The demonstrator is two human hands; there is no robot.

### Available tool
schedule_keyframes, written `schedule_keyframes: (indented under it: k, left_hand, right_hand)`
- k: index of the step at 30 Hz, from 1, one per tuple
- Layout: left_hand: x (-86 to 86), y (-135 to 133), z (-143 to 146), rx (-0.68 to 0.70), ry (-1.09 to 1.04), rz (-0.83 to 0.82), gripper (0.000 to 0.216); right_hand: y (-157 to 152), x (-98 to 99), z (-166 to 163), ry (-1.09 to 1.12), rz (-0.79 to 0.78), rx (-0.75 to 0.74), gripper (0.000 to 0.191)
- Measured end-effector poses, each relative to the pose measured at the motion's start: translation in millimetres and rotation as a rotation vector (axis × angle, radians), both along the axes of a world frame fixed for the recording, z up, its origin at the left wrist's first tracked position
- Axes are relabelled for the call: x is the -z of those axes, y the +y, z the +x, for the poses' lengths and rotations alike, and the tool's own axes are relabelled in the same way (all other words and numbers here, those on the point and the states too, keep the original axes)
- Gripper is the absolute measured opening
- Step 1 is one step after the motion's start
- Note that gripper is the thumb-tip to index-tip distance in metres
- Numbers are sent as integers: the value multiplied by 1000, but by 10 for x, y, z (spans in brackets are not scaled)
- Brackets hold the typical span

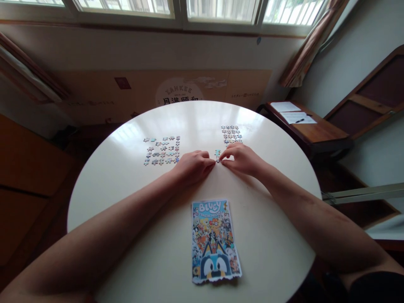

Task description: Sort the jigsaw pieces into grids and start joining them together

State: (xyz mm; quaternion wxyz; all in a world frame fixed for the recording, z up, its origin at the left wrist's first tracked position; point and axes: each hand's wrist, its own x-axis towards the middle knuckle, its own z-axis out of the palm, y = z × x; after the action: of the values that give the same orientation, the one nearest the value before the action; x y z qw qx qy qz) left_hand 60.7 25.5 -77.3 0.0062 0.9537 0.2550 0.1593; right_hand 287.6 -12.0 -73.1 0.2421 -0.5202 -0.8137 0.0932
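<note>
Nearest, flat on the white table [268, 242]: a Bluey sheet [214, 235], near edge ragged. Beyond, a small puzzle cluster [217, 155] between left hand [195, 165], fingers curled, and right hand [239, 158], thumb and forefinger bent towards it; impossible to tell whether gripping pieces. Farther, left pieces [155, 155] and right pieces [232, 136] in rows. Then papers [285, 106] on a side table [331, 132]; cardboard [94, 90] below windows [221, 10].

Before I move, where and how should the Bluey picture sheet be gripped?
I'd pinch the Bluey picture sheet midway along its right edge, coming low from the right with the right hand. It lies flat and thin, with bare table beside that edge; the near edge looks ragged and might tear.
</note>
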Motion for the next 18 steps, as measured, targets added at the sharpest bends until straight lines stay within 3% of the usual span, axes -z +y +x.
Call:
schedule_keyframes:
  k: [9, 18]
  left_hand:
    - [-40, -55, -27, 27, 78, 64, 28]
    - [-44, -79, -60, 59, 137, 112, 25]
  right_hand:
    - [7, 35, -11, 36, 7, -2, 12]
    - [-28, -2, -59, 168, 177, 39, 14]
